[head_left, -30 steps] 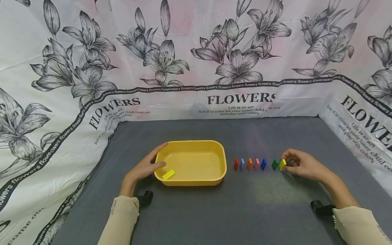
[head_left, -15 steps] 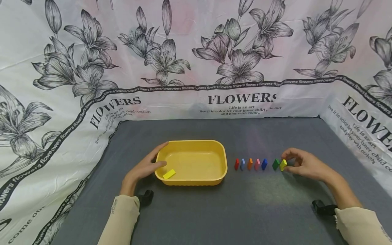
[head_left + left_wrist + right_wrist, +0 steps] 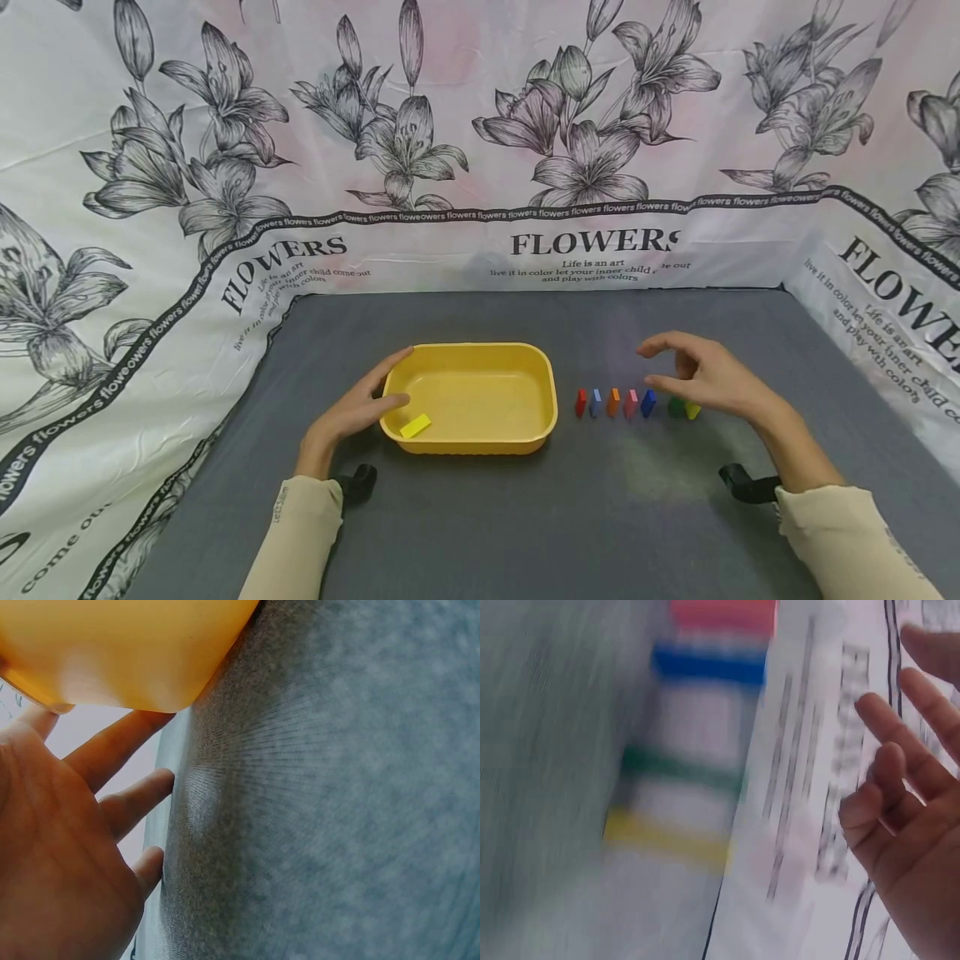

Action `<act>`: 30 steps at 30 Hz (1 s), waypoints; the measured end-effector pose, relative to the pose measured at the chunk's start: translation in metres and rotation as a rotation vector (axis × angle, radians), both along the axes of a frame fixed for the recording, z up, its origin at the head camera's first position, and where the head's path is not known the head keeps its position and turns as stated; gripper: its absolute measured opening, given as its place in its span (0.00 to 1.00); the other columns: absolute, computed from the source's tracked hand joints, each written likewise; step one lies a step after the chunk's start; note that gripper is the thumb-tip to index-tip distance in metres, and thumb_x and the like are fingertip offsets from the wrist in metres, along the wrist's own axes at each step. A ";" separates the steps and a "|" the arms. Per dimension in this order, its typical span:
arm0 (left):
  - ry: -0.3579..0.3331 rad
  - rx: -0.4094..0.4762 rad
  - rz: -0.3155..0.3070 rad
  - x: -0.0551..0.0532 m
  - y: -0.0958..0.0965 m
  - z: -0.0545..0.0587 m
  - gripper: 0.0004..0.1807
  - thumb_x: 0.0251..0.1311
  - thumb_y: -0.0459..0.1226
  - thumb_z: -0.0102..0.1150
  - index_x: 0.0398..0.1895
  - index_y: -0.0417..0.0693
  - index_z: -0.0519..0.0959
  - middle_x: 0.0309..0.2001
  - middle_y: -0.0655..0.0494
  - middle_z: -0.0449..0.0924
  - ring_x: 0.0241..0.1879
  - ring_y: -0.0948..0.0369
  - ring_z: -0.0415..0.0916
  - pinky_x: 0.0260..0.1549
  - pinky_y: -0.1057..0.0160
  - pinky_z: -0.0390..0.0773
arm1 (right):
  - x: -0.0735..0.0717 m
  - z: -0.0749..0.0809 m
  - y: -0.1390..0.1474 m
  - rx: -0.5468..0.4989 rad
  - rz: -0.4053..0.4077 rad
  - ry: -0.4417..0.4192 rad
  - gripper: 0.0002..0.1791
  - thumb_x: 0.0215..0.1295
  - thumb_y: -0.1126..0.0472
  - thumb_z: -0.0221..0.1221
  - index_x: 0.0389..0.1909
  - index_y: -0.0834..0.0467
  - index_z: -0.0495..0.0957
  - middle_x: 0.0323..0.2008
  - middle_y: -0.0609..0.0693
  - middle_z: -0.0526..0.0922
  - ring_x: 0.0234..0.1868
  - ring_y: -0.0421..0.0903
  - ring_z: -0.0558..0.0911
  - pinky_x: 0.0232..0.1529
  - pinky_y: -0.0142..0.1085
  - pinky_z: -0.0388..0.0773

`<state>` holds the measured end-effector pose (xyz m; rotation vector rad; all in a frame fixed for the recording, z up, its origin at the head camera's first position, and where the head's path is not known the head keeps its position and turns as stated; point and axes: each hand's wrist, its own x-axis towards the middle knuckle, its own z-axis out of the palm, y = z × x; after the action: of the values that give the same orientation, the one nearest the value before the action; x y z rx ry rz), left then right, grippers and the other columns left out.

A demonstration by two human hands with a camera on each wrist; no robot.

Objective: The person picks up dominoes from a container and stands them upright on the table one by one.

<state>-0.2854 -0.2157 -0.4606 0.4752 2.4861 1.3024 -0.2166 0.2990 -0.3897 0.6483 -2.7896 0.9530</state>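
Note:
My left hand (image 3: 356,412) holds the left end of a yellow plastic tray (image 3: 476,446), thumb over the rim and fingers along the outside. In the left wrist view, the ring and little fingers stand free of the tray's wall (image 3: 127,652). A yellow block (image 3: 416,426) lies flat in the tray's near left corner. My right hand (image 3: 708,375), holding nothing, is raised over the right end of a row of standing blocks. It partly hides the green block (image 3: 677,408) and another yellow block (image 3: 693,412). Both look blurred in the right wrist view.
Left of the green block, past a wider gap, stand dark blue (image 3: 648,403), pink (image 3: 631,404), orange (image 3: 613,403), light blue (image 3: 596,403) and red (image 3: 581,403) blocks. The grey tabletop (image 3: 510,533) is bordered by a flower-printed cloth (image 3: 435,250) at the back and sides.
My right hand has let go of the yellow block at the row's right end, leaving it standing, and has moved up and left. My left hand and the tray stay put.

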 end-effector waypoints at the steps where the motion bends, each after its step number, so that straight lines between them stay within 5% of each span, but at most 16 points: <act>1: 0.001 0.001 -0.003 0.000 0.000 0.000 0.42 0.68 0.45 0.59 0.81 0.74 0.52 0.83 0.54 0.47 0.80 0.44 0.51 0.75 0.31 0.50 | -0.003 0.000 -0.010 -0.014 0.025 0.026 0.18 0.63 0.60 0.70 0.54 0.51 0.81 0.45 0.48 0.85 0.22 0.36 0.67 0.24 0.32 0.67; 5: -0.002 0.006 -0.004 0.000 -0.001 0.000 0.41 0.68 0.44 0.59 0.81 0.73 0.52 0.83 0.53 0.47 0.79 0.44 0.51 0.75 0.31 0.50 | -0.017 -0.003 -0.051 -0.048 0.120 0.084 0.17 0.63 0.63 0.70 0.52 0.50 0.83 0.42 0.45 0.85 0.20 0.34 0.64 0.22 0.30 0.66; 11: 0.008 0.022 -0.016 0.001 -0.002 -0.001 0.42 0.68 0.43 0.59 0.81 0.71 0.52 0.83 0.52 0.48 0.79 0.43 0.51 0.75 0.31 0.50 | -0.031 -0.005 -0.121 -0.051 0.247 0.033 0.15 0.64 0.62 0.69 0.52 0.52 0.84 0.44 0.48 0.86 0.21 0.39 0.71 0.24 0.32 0.72; 14: 0.012 0.022 -0.016 0.000 -0.001 0.000 0.42 0.68 0.43 0.59 0.81 0.71 0.52 0.83 0.53 0.48 0.79 0.43 0.51 0.75 0.31 0.50 | -0.035 -0.009 -0.155 0.022 0.291 0.040 0.14 0.66 0.60 0.68 0.51 0.52 0.85 0.47 0.47 0.87 0.34 0.44 0.83 0.37 0.37 0.81; 18: 0.016 0.018 -0.018 0.001 0.002 0.000 0.41 0.68 0.42 0.59 0.81 0.72 0.53 0.83 0.53 0.48 0.80 0.44 0.51 0.75 0.32 0.51 | -0.039 -0.018 -0.194 0.131 0.359 0.081 0.12 0.66 0.60 0.67 0.50 0.55 0.86 0.49 0.46 0.88 0.52 0.46 0.85 0.55 0.42 0.82; 30: 0.049 0.043 -0.050 0.000 -0.002 0.000 0.41 0.69 0.42 0.58 0.81 0.70 0.52 0.83 0.54 0.47 0.79 0.43 0.52 0.74 0.32 0.55 | -0.047 -0.026 -0.275 0.320 0.477 0.009 0.14 0.65 0.62 0.68 0.50 0.47 0.88 0.48 0.42 0.87 0.50 0.41 0.85 0.55 0.35 0.82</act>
<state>-0.2853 -0.2178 -0.4608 0.5823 2.4731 1.3419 -0.2638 0.0236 -0.4157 1.4033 -2.8578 0.5501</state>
